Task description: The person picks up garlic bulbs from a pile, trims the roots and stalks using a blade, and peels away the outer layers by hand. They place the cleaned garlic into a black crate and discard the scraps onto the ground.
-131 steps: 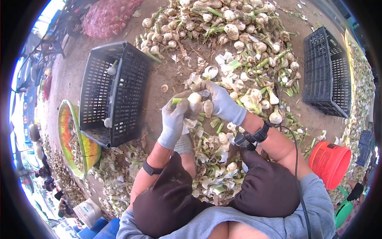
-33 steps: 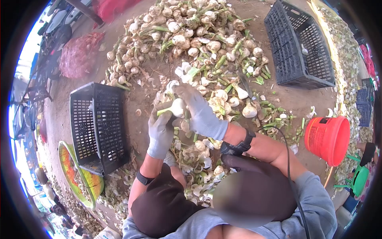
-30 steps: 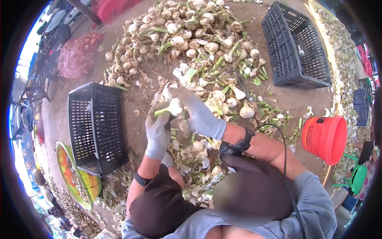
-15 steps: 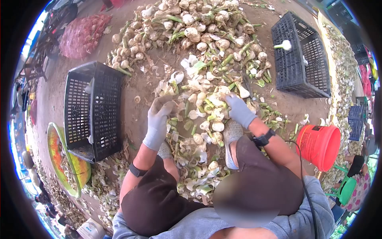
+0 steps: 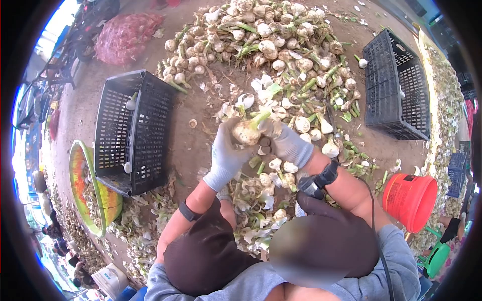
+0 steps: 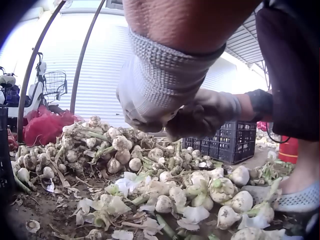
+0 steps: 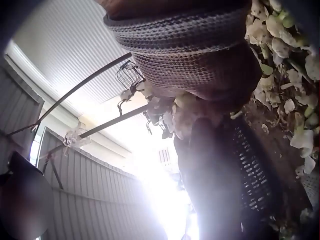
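Both hands wear pale gloves with soiled fingers. In the head view, the left hand (image 5: 226,156) curls round a dirty garlic bulb (image 5: 246,133), whose green stem points up and right. The right hand (image 5: 291,144) grips the same bulb on its stem side; its exact finger contact is partly hidden. Seen from the left wrist, the left hand (image 6: 157,92) covers the bulb, with the right hand (image 6: 207,112) beside it. The right wrist view shows the right hand (image 7: 200,72) above the left hand (image 7: 210,165), the bulb (image 7: 187,115) partly visible between them.
A large garlic heap (image 5: 281,30) lies ahead, with peelings and bulbs below the hands. Black crates stand left (image 5: 153,130) and right (image 5: 384,85), a loose bulb (image 5: 362,63) by the right one. A red bucket (image 5: 409,200) is at right, a colourful basin (image 5: 108,203) at left.
The hands were apart half a second ago and now meet round a dirty bulb. The cleaner bulb held earlier left them; a similar one appeared by the right crate. The head view has shifted.
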A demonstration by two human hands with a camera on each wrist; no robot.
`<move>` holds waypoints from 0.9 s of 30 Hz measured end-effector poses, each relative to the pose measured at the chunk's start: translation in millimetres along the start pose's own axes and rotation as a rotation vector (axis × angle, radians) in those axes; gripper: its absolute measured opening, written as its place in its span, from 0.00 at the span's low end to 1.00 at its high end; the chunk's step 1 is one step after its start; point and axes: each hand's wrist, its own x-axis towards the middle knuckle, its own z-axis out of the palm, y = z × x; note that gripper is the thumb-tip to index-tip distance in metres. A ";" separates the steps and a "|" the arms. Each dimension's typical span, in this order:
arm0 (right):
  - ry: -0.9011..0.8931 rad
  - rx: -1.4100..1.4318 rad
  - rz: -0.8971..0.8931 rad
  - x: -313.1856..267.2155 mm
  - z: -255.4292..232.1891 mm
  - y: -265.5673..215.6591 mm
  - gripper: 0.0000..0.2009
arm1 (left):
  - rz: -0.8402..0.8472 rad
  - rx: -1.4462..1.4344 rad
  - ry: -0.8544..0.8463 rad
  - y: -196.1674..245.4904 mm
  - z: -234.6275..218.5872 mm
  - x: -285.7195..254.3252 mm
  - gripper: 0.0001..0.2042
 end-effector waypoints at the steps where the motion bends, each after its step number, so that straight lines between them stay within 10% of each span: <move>1: -0.003 0.107 -0.081 1.5 10.7 7.1 0.17 | 0.033 -0.038 0.004 -9.1 1.6 -1.6 0.39; 8: -0.018 -0.057 -0.054 -5.7 25.7 -3.8 0.15 | 0.152 0.043 0.044 -30.1 -6.2 -4.6 0.35; 12: -0.034 -0.298 0.003 9.5 5.1 10.7 0.15 | -0.267 -0.559 -0.029 -25.4 -17.6 -7.5 0.28; 15: -0.007 -1.260 -0.809 19.0 -0.2 12.2 0.20 | -0.552 -1.163 -0.157 -35.6 -30.5 -4.3 0.21; 17: 0.041 -1.258 -0.874 29.8 -5.9 18.1 0.20 | -0.621 -1.479 -0.396 -48.7 -37.2 -5.7 0.25; 19: 0.109 -1.139 -0.985 35.9 6.2 17.8 0.18 | -0.578 -1.301 -0.292 -36.3 -33.9 -6.2 0.25; 21: 0.024 -0.888 -0.749 45.7 14.3 27.5 0.17 | -0.464 -0.701 -0.236 -30.2 -34.1 -5.7 0.24; 24: -0.046 -0.412 -0.155 54.8 13.0 24.9 0.14 | -0.492 -0.742 -0.412 -61.8 -53.4 -8.8 0.22; 26: -0.307 -1.027 -0.863 50.8 22.0 1.6 0.14 | -0.642 -1.347 -0.397 -49.7 -70.9 -2.2 0.20; 27: -0.316 -1.036 -0.888 47.3 32.6 -1.1 0.14 | -0.587 -1.345 -0.462 -78.7 -75.3 -2.1 0.22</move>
